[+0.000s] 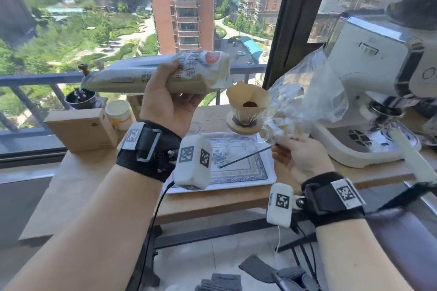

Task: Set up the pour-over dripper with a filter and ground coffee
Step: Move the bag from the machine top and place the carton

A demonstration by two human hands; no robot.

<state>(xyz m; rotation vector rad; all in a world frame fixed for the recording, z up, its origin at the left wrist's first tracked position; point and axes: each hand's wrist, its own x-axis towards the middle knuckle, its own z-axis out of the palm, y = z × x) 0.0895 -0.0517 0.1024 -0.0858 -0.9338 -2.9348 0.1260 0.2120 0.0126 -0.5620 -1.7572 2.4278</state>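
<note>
A glass dripper [244, 118] on a round wooden collar stands at the far side of the tray, lined with a brown paper filter [246, 95] that holds dark ground coffee [250, 103]. My left hand [169, 103] is raised left of the dripper and grips a long beige packet [156, 75] lying sideways, its printed end toward the filter. My right hand [299, 158] pinches a thin dark stirring stick [246, 156] above the tray; a crumpled clear plastic bag [307, 99] rises just above this hand, and I cannot tell whether the hand holds it.
A white tray with a blue pattern [238, 172] lies on the wooden table [78, 184]. A hand grinder [81, 96], a cardboard box [81, 129] and a paper cup [119, 114] stand at the left. A white espresso machine [383, 92] fills the right side.
</note>
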